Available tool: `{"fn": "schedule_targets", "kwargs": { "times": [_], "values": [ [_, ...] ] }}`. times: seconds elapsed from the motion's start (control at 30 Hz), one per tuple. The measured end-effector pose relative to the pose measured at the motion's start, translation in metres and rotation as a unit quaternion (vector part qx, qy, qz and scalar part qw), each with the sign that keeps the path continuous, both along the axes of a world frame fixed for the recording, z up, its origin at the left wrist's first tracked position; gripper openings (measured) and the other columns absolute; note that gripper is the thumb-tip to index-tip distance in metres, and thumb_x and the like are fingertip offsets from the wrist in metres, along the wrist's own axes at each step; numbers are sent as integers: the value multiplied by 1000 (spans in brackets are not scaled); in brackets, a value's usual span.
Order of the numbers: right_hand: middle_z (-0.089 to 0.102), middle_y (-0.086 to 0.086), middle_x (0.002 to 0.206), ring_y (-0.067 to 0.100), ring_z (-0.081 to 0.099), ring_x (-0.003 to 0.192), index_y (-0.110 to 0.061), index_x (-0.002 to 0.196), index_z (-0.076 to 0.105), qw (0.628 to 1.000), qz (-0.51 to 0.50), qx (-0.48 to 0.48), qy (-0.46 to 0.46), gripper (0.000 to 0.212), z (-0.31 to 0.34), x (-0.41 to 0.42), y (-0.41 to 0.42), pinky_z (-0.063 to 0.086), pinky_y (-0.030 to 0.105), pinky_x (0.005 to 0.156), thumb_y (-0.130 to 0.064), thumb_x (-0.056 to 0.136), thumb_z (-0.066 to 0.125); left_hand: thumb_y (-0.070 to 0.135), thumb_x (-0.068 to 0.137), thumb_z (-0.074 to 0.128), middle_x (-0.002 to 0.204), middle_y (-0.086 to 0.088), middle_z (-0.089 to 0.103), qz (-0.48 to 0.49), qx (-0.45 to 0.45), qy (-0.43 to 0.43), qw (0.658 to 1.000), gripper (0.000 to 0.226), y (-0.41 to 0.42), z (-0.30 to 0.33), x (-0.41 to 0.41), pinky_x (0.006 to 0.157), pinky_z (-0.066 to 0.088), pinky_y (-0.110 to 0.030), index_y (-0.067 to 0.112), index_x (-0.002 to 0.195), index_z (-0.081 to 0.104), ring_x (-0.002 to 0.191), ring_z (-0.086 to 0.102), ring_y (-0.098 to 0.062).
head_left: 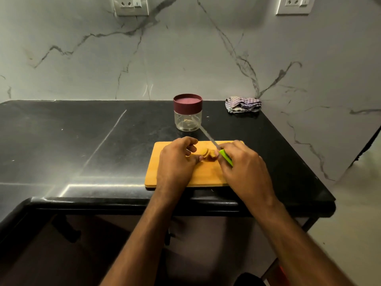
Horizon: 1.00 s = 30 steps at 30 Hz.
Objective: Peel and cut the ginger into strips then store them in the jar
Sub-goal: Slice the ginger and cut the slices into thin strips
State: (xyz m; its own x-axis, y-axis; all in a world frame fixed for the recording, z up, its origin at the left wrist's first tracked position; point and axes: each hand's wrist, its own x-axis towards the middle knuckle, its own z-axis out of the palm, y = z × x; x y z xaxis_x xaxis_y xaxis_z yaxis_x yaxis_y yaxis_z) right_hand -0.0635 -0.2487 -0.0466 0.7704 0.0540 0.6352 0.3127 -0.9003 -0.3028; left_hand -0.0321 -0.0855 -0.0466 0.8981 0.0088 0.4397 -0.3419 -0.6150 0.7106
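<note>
This is looking like a home kitchen. A shiny black stone counter (pixel 82 141) is sitting against a grey marble wall (pixel 185 58) with white plug sockets (pixel 131 5). A yellow wooden chopping board (pixel 152 172) and a crumpled striped cloth (pixel 243 104) are lying on the counter.

The black stone counter (pixel 86 141) serves as the landmark: it is dark and glossy, with pale scuffs and a thin light seam running diagonally across its top. At the counter's far right corner, against the wall, lies a crumpled checked cloth (pixel 243 104) in grey, purple and white. Behind the counter rises a grey marble-look wall (pixel 185 54) with dark veins, turning a corner at the counter's right end. High on that wall, above the counter's middle, sits a white socket plate (pixel 131 5); a second socket plate (pixel 295 5) is mounted above the counter's right end
</note>
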Motion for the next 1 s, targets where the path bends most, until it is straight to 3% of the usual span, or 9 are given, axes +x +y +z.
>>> {"fn": "schedule_targets", "kwargs": {
  "times": [0.2,0.3,0.37,0.43,0.53,0.63,0.87,0.93,1.0],
  "values": [
    [61,-6,71,9,56,61,-17,84,65,992,30,115,37,35,-4,-20,12,47,27,52,-47,96,51,26,77,86,100,8,70,7,35,9,999,46,15,-3,-6,87,56,-33,22,120,69,89,65,-7],
    [58,-6,67,10,54,60,-19,83,64,990,44,100,94,42,-4,-23,16,41,25,49,-57,93,46,24,77,86,106,6,70,-21,8,44,999,49,26,-5,-9,82,47,-7,19,123,68,93,62,-2],
    [64,-11,80,6,55,65,-24,98,67,987,55,103,107,44,-3,-25,19,40,19,50,-60,91,42,24,82,82,110,8,67,-24,10,52,998,43,33,-5,-9,76,42,0,21,123,69,95,60,0],
    [66,-11,92,3,56,72,-27,120,62,987,53,108,102,50,-2,-25,20,37,12,53,-60,92,38,26,87,78,112,9,66,-21,20,59,998,37,37,-4,-7,77,41,-2,24,122,69,99,60,-2],
    [61,-13,82,4,59,74,-32,137,48,983,59,126,120,52,-3,-24,20,39,14,55,-58,96,28,30,90,74,116,9,61,-19,54,79,995,30,34,-4,-3,86,43,-16,23,120,71,99,57,-4],
    [59,-15,75,3,59,73,-35,139,45,981,71,110,141,49,0,-20,21,46,18,60,-54,99,26,30,90,74,110,9,60,-3,73,71,995,21,29,-4,1,84,44,-20,23,110,76,96,57,-6],
    [67,-9,101,7,61,96,-34,138,50,977,84,113,162,44,8,2,25,51,26,83,-49,100,34,26,90,73,109,3,62,3,74,72,995,20,35,6,13,86,46,-22,19,109,77,96,59,-10],
    [66,-8,116,-1,57,97,-33,142,46,977,81,119,157,44,8,-3,25,45,15,79,-44,100,39,28,88,76,102,6,61,15,75,58,995,18,35,1,14,85,48,-24,20,104,78,94,61,-11],
    [64,-12,105,-7,55,78,-32,147,38,977,89,122,150,47,6,-14,26,41,8,63,-38,101,42,32,84,80,94,11,57,38,60,49,996,15,35,-3,13,86,50,-29,21,95,79,93,60,-11]
  ]
}}
